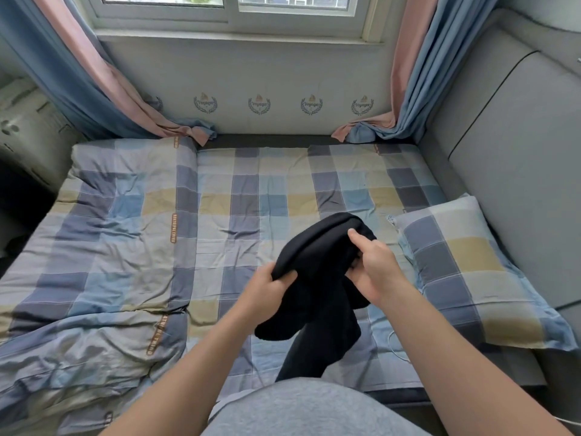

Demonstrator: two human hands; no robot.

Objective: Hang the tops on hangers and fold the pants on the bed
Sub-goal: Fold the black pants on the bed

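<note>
In the head view, the soft black fleece garment (pixel 317 247) is held in the air above the blue, grey and yellow checked bed (pixel 245 184), just in front of the person's body. Both hands are grasping it. The left hand (pixel 270 287) has its fingers curled round the thick upper edge at about 8 o'clock of the bundle. The right hand (pixel 374 272) pinches the same edge at about 2 o'clock, with the thumb laid on top.

That edge, probably a waistband, runs slantwise between the hands from lower left to upper right. Two limp lengths hang from it towards 6 o'clock, so it is most likely a pair of pants. The hands are about equally near.

Open sheet lies at 12 o'clock of the hands, a matching checked pillow (pixel 471 272) at 3 o'clock and a rumpled checked quilt (pixel 94 247) at 9 o'clock. Laying it flat would need the edge level and the legs swung outward.
</note>
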